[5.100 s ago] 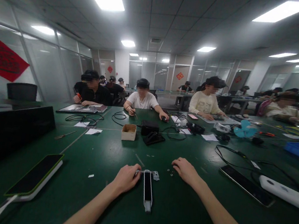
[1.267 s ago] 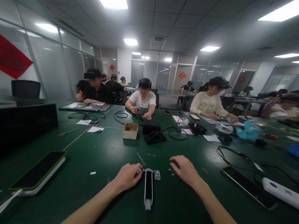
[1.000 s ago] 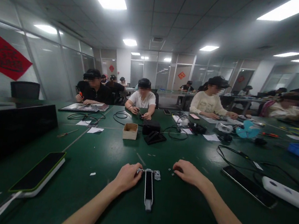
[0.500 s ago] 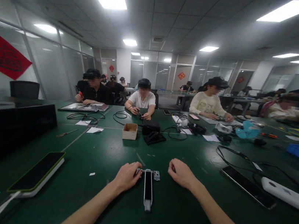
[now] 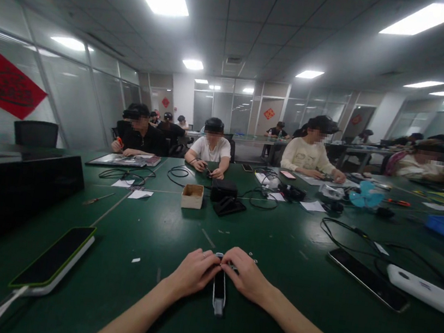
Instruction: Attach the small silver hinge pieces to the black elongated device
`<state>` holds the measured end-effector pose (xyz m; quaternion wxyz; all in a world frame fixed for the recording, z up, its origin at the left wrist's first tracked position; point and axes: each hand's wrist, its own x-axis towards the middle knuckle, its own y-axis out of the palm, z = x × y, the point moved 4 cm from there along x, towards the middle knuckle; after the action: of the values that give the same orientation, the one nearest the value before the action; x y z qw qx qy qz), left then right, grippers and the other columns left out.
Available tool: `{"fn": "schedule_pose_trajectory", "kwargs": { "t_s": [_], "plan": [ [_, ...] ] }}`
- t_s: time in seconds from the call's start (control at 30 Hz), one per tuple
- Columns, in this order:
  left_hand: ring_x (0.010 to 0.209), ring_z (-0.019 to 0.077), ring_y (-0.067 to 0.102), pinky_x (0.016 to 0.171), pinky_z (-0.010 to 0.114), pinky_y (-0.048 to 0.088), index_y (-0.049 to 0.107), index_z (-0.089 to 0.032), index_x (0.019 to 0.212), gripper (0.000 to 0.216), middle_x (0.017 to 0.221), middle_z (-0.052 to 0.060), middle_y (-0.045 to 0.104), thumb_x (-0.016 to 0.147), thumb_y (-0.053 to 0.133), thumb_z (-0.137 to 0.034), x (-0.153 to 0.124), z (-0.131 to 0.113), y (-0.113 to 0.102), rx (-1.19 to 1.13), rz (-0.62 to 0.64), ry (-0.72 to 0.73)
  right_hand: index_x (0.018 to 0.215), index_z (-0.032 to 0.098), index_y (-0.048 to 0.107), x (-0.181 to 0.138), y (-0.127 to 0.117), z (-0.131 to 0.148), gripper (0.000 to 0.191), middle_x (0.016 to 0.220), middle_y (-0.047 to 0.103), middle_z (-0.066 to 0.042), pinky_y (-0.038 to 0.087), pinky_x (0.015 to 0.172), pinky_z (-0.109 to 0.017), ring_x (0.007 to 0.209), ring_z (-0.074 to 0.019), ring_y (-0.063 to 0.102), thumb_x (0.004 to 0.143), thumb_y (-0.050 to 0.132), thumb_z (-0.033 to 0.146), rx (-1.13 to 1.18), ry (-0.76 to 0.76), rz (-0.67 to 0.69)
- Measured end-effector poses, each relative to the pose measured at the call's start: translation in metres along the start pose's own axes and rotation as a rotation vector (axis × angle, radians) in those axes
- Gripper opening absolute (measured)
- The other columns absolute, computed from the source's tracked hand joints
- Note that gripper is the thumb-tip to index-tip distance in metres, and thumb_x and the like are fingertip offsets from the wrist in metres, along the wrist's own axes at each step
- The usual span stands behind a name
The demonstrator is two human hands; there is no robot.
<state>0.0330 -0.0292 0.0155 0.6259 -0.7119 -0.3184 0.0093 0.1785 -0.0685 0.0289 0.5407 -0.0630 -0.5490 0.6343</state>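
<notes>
A slim, long device (image 5: pixel 220 286) with a black face and pale frame lies on the green table in front of me, its grey end towards me. Over its far end my left hand (image 5: pixel 196 269) and my right hand (image 5: pixel 247 273) meet, fingertips pinched together. What they pinch is too small to make out. My fingers mostly cover the metal bracket pieces at that end. Just beyond my right hand lie small pale ring-shaped bits (image 5: pixel 253 257).
On the left are a green-edged phone-like slab (image 5: pixel 54 258) and a black panel (image 5: pixel 15 195). To the right lie a dark phone (image 5: pixel 367 278), a white case (image 5: pixel 427 292) and cables. A small open box (image 5: pixel 191 197) stands ahead. Co-workers sit across the table.
My right hand has moved left to the device's far end and met my left hand, which shifted slightly right. The small ring-shaped bits now show where my right hand was.
</notes>
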Motion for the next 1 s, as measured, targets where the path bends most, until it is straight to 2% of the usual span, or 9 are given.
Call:
{"fn": "schedule_pose_trajectory", "kwargs": {
  "t_s": [0.23, 0.63, 0.77, 1.0],
  "plan": [
    [0.076, 0.0146, 0.054, 0.072, 0.027, 0.039, 0.054, -0.019, 0.098, 0.018, 0.09, 0.003, 0.06, 0.096, 0.038, -0.027, 0.0, 0.0, -0.002, -0.044, 0.018, -0.037, 0.088, 0.018, 0.058, 0.0, -0.002, -0.001, 0.016, 0.087, 0.062, -0.006, 0.045, 0.075, -0.031, 0.083, -0.0172, 0.054, 0.093, 0.045, 0.024, -0.05, -0.085, -0.039],
    [0.076, 0.0148, 0.056, 0.072, 0.027, 0.043, 0.057, -0.018, 0.099, 0.018, 0.088, 0.004, 0.062, 0.094, 0.041, -0.024, 0.0, 0.009, 0.001, -0.04, -0.057, -0.036, 0.092, 0.018, 0.062, -0.003, 0.003, -0.011, 0.015, 0.092, 0.061, -0.007, 0.047, 0.075, -0.031, 0.085, -0.0168, 0.055, 0.091, 0.05, 0.026, -0.04, -0.059, -0.049],
    [0.075, 0.0141, 0.057, 0.072, 0.026, 0.044, 0.06, -0.019, 0.098, 0.019, 0.09, 0.004, 0.063, 0.094, 0.042, -0.024, 0.0, 0.02, 0.0, 0.06, -0.075, -0.047, 0.093, 0.018, 0.061, -0.003, 0.0, -0.013, 0.016, 0.092, 0.06, -0.006, 0.048, 0.075, -0.032, 0.085, -0.0165, 0.056, 0.091, 0.048, 0.026, -0.032, -0.013, -0.056],
    [0.079, 0.0144, 0.06, 0.075, 0.025, 0.046, 0.065, -0.022, 0.097, 0.02, 0.094, 0.003, 0.067, 0.093, 0.046, -0.026, -0.003, 0.047, -0.005, 0.102, -0.099, -0.159, 0.09, 0.019, 0.061, -0.003, -0.004, -0.019, 0.016, 0.09, 0.06, -0.006, 0.049, 0.074, -0.031, 0.084, -0.0166, 0.056, 0.092, 0.047, 0.025, -0.009, 0.073, -0.041]
  ]
}}
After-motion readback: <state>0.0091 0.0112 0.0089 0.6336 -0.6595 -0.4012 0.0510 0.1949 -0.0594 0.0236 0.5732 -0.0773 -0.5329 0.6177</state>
